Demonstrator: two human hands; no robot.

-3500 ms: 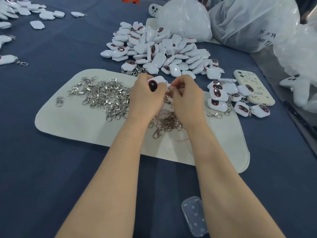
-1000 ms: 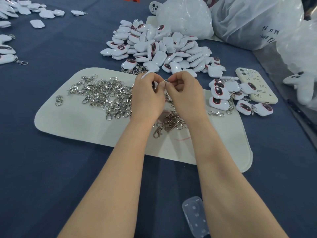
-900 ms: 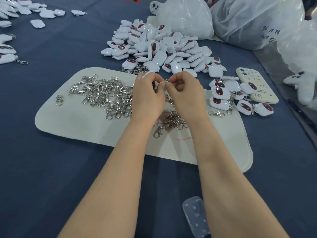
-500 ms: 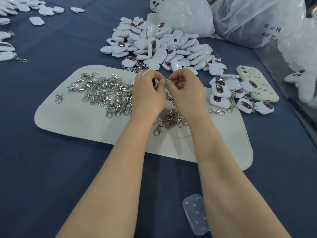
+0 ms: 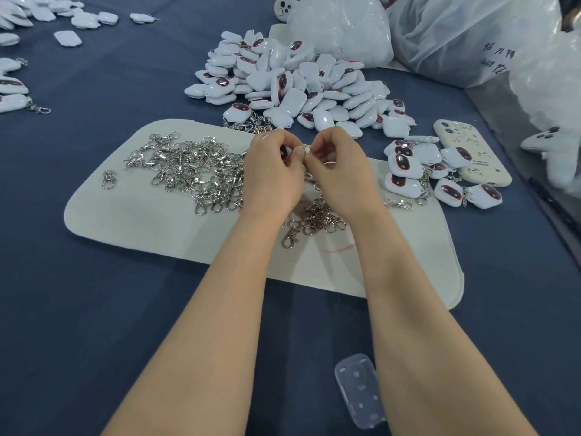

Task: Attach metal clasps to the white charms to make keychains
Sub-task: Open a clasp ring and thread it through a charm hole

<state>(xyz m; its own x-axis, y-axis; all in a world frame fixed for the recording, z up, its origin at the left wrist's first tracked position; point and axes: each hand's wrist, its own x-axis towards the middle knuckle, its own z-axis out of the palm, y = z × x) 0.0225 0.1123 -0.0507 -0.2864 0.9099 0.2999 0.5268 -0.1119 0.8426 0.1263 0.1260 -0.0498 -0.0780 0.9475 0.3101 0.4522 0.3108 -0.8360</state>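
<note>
Above the far part of a pale felt mat (image 5: 141,221), in the head view, the person's two hands meet fingertip to fingertip. The left hand (image 5: 272,177) has its fingers curled round a white charm (image 5: 284,151), of which only a sliver of the dark face shows between the fingers. The right hand (image 5: 341,174) is curled as well, its thumb and forefinger pinching a metal clasp (image 5: 305,149) by its small ring, which sits right at the point where the two hands touch (whether the ring is already through the charm cannot be told).

On the mat to the left of the hands lies a tangled heap of clasps (image 5: 195,171), with one lone clasp (image 5: 108,179) apart near the mat's left end. A smaller cluster of clasps (image 5: 314,218) lies between the wrists. Beyond the mat, a big pile of loose charms (image 5: 292,86) rests on the blue tablecloth (image 5: 94,309). To the right of the hands, a group of charms with clasps attached (image 5: 405,165) lies at the mat's edge, just beside a phone (image 5: 471,155) in a pale case. White plastic bags (image 5: 465,36) stand behind the pile. More charms (image 5: 12,102) lie at the far left edge. A clear plastic case (image 5: 360,390) lies on the cloth near the right forearm.
</note>
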